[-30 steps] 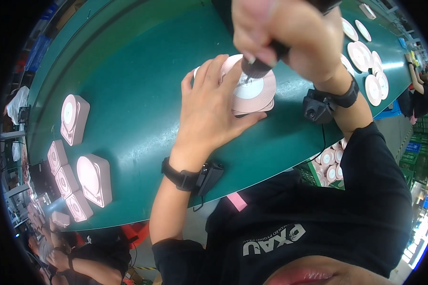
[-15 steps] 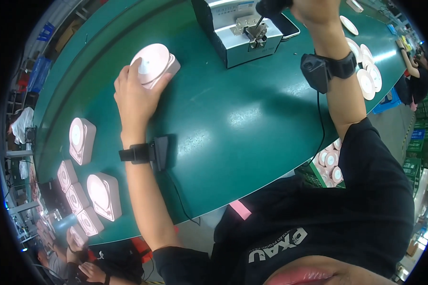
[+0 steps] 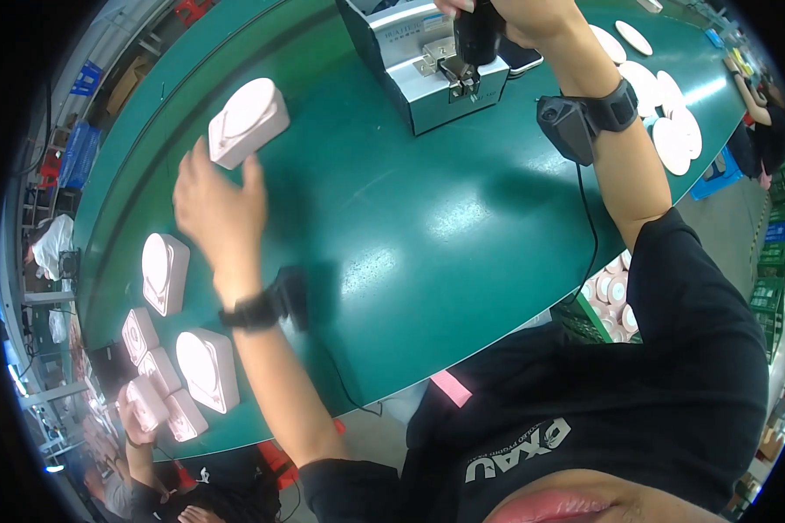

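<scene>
My left hand (image 3: 218, 205), slightly blurred, is open with fingers spread, just below a pale pink box-shaped unit with a round disc top (image 3: 251, 120). Its fingers appear apart from the unit, which lies on the green table. At the upper edge my right hand (image 3: 532, 19) is closed around a black electric screwdriver (image 3: 478, 37), partly cut off by the frame. The screwdriver points down at the metal front fitting of a silver-grey screw feeder box (image 3: 423, 65); its tip is hard to make out there.
At left on the green table (image 3: 392, 296) stand more pink units (image 3: 166, 275), some disc-topped. A co-worker's hand (image 3: 133, 418) holds one. Several pale discs (image 3: 672, 144) lie at right. A green crate (image 3: 589, 321) of pink parts is below the edge. Cables trail from both wrist straps.
My left hand has let go of the pink unit and drawn back toward me. My right hand has lowered the screwdriver onto the feeder's front. The co-worker's hand has lifted a pink unit.
</scene>
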Action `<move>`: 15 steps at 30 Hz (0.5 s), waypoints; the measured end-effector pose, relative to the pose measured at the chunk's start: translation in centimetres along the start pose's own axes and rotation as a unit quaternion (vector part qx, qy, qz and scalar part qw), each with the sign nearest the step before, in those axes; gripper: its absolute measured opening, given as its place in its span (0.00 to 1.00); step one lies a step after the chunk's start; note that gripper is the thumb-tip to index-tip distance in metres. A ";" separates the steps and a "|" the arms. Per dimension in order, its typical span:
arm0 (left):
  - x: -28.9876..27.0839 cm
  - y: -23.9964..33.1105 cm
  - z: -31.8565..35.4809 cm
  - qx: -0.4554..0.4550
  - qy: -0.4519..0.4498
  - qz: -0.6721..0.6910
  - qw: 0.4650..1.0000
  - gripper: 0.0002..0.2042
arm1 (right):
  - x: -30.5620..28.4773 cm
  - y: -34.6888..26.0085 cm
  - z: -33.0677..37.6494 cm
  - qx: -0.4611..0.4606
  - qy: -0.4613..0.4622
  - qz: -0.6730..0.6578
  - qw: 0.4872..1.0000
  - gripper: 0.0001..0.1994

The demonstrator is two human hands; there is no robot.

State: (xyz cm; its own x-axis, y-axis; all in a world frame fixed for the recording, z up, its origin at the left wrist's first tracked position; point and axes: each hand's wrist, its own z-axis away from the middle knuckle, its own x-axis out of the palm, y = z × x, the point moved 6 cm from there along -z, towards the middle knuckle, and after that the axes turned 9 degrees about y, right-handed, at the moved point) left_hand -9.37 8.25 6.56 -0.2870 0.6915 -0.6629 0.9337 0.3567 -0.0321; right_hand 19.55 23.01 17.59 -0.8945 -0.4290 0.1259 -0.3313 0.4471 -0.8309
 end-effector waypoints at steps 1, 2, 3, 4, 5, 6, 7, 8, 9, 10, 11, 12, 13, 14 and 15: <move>-1.3 -1.1 0.4 -0.024 -0.018 -0.003 1.000 0.33 | -0.3 -0.4 0.2 0.001 0.008 0.002 1.000 0.14; -2.8 -2.6 1.4 -0.048 -0.036 -0.006 0.998 0.34 | -0.3 -1.0 0.4 0.001 0.001 -0.003 1.000 0.14; -3.8 -5.0 2.5 -0.101 -0.072 0.012 0.992 0.36 | -0.4 -1.5 0.5 0.002 -0.004 -0.008 1.000 0.14; -4.8 -7.7 3.8 -0.155 -0.107 0.029 0.982 0.38 | -0.5 -2.0 0.6 0.002 -0.011 -0.012 1.000 0.14; -5.6 -10.4 5.5 -0.194 -0.166 0.003 0.967 0.38 | -1.0 -2.6 0.7 0.002 -0.002 -0.009 1.000 0.14; -6.5 -13.9 8.7 -0.240 -0.227 -0.031 0.943 0.39 | 1.3 -3.6 1.0 -0.006 -0.019 -0.029 0.999 0.14; -7.2 -17.6 12.4 -0.257 -0.258 -0.040 0.930 0.39 | 0.5 -2.1 1.1 -0.015 -0.036 -0.049 0.998 0.15; -8.9 -20.2 13.4 -0.265 -0.280 -0.055 0.921 0.40 | 0.4 -3.3 0.9 -0.033 -0.044 -0.076 0.996 0.15; -7.0 -19.6 13.0 -0.248 -0.287 -0.042 0.924 0.40 | -0.6 -3.9 0.9 -0.032 -0.028 -0.061 0.997 0.15; -7.9 -19.3 14.1 -0.241 -0.272 -0.055 0.930 0.40 | 0.0 -4.2 1.0 -0.047 -0.035 -0.066 0.996 0.15; -8.1 -18.2 14.2 -0.226 -0.256 -0.056 0.938 0.40 | -0.2 -5.3 1.2 -0.067 -0.034 -0.059 0.995 0.16; -8.9 -16.8 14.5 -0.214 -0.243 -0.066 0.944 0.40 | -0.1 -5.3 1.4 -0.081 -0.037 -0.060 0.994 0.16; -8.9 -15.5 14.4 -0.214 -0.245 -0.070 0.943 0.40 | 0.0 -5.0 1.5 -0.079 -0.037 -0.063 0.994 0.16; -8.7 -12.5 13.4 -0.193 -0.248 -0.068 0.947 0.38 | 0.4 -5.0 1.8 -0.106 -0.047 -0.065 0.991 0.16; -8.6 -9.9 12.8 -0.177 -0.254 -0.075 0.948 0.37 | 1.2 -4.2 2.2 -0.130 -0.060 -0.075 0.987 0.16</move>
State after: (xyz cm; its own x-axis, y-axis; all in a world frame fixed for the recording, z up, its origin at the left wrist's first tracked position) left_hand -13.44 -9.25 3.00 -0.1864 0.2571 -0.9482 0.7348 0.6772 0.0392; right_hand 20.54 18.87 20.08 -0.7925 -0.5885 0.1598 -0.5374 0.5502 -0.6391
